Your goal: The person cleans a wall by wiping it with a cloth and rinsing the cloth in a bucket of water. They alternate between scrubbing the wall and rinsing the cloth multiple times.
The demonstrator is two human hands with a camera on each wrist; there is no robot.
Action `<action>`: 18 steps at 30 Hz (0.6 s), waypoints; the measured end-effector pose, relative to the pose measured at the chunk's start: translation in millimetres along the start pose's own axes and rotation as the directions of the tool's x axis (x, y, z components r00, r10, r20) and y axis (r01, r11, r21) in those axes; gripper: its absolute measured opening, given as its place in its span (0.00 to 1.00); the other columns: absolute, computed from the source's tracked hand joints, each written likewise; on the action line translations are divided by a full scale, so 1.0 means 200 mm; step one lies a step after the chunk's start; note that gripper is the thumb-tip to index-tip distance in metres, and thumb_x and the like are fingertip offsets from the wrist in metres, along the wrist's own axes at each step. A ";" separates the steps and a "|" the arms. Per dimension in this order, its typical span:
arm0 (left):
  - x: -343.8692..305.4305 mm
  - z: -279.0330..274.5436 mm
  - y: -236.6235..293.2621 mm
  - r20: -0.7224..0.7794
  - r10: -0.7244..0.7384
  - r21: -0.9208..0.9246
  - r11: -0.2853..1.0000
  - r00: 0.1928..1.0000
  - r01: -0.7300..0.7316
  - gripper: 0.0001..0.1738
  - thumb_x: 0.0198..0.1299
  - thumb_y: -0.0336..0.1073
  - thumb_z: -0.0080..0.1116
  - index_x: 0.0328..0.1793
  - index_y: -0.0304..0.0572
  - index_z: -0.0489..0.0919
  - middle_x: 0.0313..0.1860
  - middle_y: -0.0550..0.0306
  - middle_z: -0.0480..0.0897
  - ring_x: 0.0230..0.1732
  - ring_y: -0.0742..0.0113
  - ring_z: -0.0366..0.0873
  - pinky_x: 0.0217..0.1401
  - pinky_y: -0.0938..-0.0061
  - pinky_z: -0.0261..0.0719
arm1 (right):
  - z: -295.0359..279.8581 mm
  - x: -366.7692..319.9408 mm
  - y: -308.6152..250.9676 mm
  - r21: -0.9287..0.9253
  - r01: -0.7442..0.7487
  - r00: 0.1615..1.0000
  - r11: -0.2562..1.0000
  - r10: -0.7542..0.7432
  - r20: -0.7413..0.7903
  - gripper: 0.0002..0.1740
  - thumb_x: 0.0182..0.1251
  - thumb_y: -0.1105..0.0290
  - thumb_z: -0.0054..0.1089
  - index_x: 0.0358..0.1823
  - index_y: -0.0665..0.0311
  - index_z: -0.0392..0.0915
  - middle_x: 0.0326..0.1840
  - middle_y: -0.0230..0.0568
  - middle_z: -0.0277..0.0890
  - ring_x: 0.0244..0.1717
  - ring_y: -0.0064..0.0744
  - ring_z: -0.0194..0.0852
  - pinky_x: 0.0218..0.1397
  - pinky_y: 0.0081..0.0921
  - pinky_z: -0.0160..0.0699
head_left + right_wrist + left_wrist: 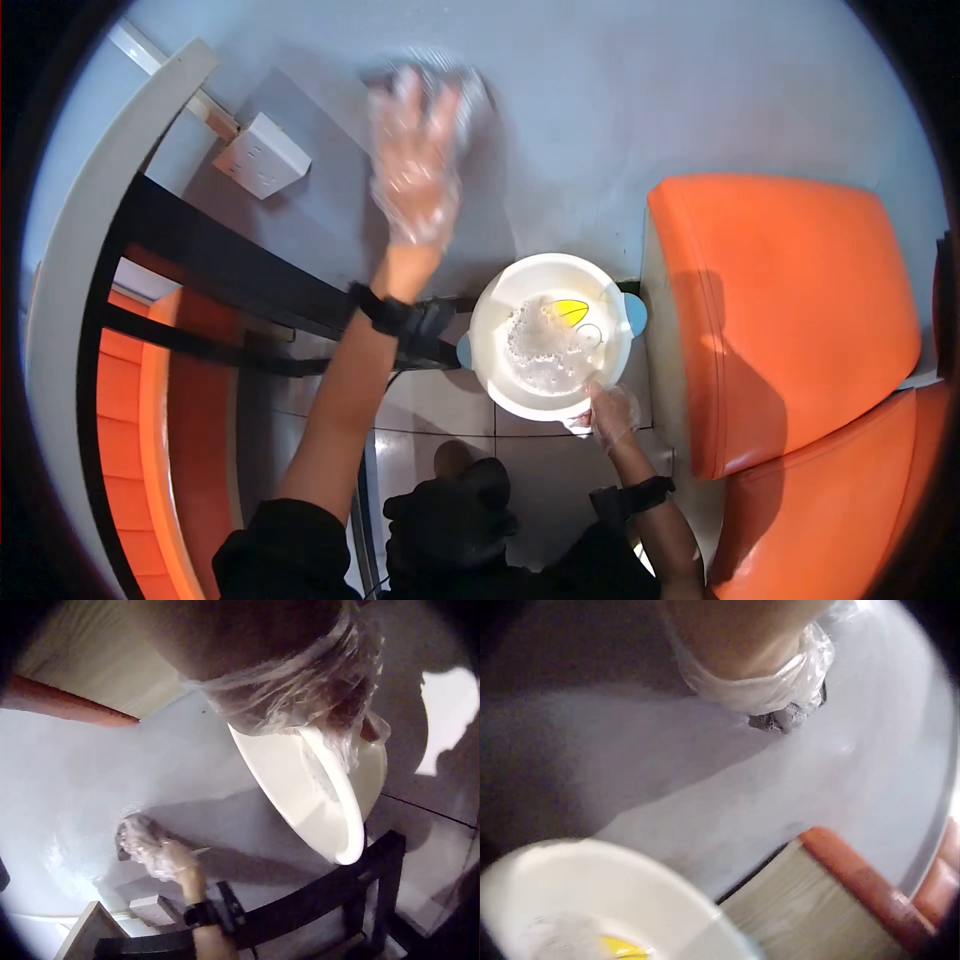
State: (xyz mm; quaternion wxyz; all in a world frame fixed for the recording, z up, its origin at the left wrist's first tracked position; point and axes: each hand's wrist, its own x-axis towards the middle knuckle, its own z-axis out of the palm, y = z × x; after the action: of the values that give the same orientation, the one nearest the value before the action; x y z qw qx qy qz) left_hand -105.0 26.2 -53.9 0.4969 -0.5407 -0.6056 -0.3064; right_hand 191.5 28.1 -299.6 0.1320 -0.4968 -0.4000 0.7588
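My left hand (413, 180), in a clear plastic glove, presses a grey cloth (474, 103) against the pale blue-grey wall (590, 110). Its fingers are straight and spread over the cloth, blurred in the head view. Lower down, my right hand (612, 414), also gloved, grips the near right rim of a white basin (488, 300) with blue side handles. Sudsy water (540, 350) lies in the basin, over a yellow printed shape (572, 312) on its bottom. In the right wrist view, the basin (349, 817) looks tilted under the right hand.
An orange padded seat (790, 310) stands right of the basin. To the left are a table edge (90, 210) with a black frame (230, 260) and another orange seat (128, 440). A white socket box (265, 158) is mounted on the wall. Grey tiles (540, 470) cover the floor.
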 end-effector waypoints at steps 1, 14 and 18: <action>-0.18 0.02 -0.01 0.128 0.002 -0.032 0.999 0.992 0.002 0.31 0.55 0.21 0.49 0.67 0.54 0.76 0.71 0.50 0.69 0.70 0.43 0.65 0.75 0.55 0.61 | 0.00 0.00 0.01 -0.003 -0.010 1.000 1.000 0.010 -0.006 0.17 0.61 0.67 0.57 0.38 0.79 0.74 0.28 0.49 0.78 0.18 0.36 0.78 0.15 0.27 0.79; -0.55 0.08 -0.04 0.200 -0.427 -0.687 0.580 0.882 0.437 0.31 0.54 0.20 0.52 0.67 0.47 0.76 0.71 0.49 0.69 0.71 0.45 0.65 0.77 0.57 0.58 | 0.04 -0.02 -0.04 -0.196 -0.056 0.990 0.979 0.029 -0.136 0.19 0.59 0.66 0.55 0.38 0.82 0.74 0.30 0.54 0.77 0.21 0.42 0.80 0.16 0.32 0.83; -0.28 0.13 -0.04 0.017 -0.129 -0.069 0.989 0.991 0.130 0.39 0.49 0.19 0.48 0.73 0.48 0.69 0.76 0.53 0.64 0.77 0.55 0.57 0.81 0.55 0.45 | 0.03 -0.01 -0.03 -0.071 -0.115 0.991 0.991 0.110 -0.070 0.25 0.60 0.66 0.53 0.50 0.85 0.68 0.39 0.63 0.77 0.25 0.48 0.82 0.19 0.35 0.88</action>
State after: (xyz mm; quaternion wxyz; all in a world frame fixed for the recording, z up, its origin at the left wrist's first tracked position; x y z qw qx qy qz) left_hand -125.2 28.6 -114.0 0.4529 -0.5193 -0.6314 -0.3558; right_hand 185.7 27.6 -292.5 0.0833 -0.5480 -0.3950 0.7326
